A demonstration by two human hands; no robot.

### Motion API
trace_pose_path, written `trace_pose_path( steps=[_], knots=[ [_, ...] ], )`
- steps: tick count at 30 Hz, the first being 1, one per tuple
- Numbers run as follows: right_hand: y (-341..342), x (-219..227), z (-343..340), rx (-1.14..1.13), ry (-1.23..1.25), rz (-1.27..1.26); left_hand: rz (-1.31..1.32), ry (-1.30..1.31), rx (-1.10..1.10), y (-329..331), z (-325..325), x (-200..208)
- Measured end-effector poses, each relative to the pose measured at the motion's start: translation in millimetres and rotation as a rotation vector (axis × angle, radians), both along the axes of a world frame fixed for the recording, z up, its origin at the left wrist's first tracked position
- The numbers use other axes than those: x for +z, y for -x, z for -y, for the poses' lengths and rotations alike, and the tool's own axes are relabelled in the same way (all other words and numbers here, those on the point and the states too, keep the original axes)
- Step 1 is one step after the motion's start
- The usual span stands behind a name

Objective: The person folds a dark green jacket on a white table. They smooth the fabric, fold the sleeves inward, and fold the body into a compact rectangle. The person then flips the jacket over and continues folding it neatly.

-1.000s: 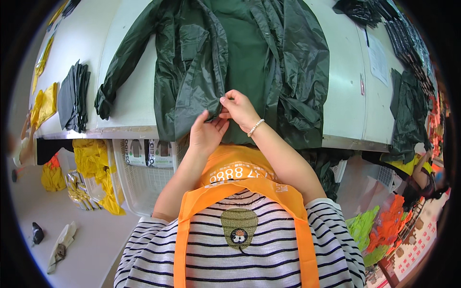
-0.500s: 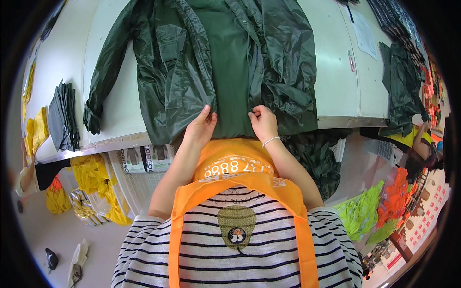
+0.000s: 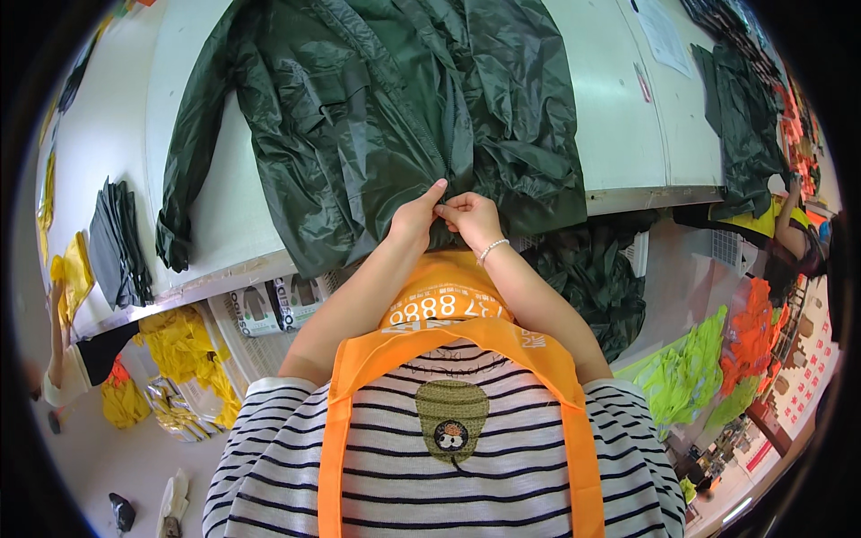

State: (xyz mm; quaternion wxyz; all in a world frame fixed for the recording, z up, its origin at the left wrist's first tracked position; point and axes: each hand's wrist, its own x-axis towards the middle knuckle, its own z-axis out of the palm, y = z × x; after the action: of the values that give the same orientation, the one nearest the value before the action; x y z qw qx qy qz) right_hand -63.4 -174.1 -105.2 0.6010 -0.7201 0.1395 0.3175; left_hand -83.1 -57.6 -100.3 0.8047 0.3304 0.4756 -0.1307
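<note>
A dark green, shiny rain jacket (image 3: 309, 157) lies spread on the table with its hem towards me. Its two front edges meet at the bottom, while a gap between them widens farther up. At the bottom end of the zipper (image 3: 432, 142), my left hand (image 3: 413, 218) grips the left front edge, thumb pointing up. My right hand (image 3: 473, 219), with a beaded bracelet on its wrist, pinches the right front edge close beside it. The fingertips of both hands nearly touch and hide the zipper's end.
Folded dark garments (image 3: 121, 242) and a yellow one lie at the table's left edge. More dark green garments (image 3: 746, 125) lie at the right. Under the table are dark clothing (image 3: 596, 291) and yellow clothing (image 3: 184, 345). Other people's arms (image 3: 58, 345) show at both sides.
Both hands have come together, drawing the jacket's front edges from apart to meeting at the hem. The green inner back that showed between them is now mostly covered.
</note>
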Motion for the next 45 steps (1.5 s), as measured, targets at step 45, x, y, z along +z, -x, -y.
trace_pose_path(
  steps=[45],
  knots=[
    [-49,57,-15,1.354,0.574,1.278,-0.024,-0.132,-0.321,109,-5,-53]
  ],
)
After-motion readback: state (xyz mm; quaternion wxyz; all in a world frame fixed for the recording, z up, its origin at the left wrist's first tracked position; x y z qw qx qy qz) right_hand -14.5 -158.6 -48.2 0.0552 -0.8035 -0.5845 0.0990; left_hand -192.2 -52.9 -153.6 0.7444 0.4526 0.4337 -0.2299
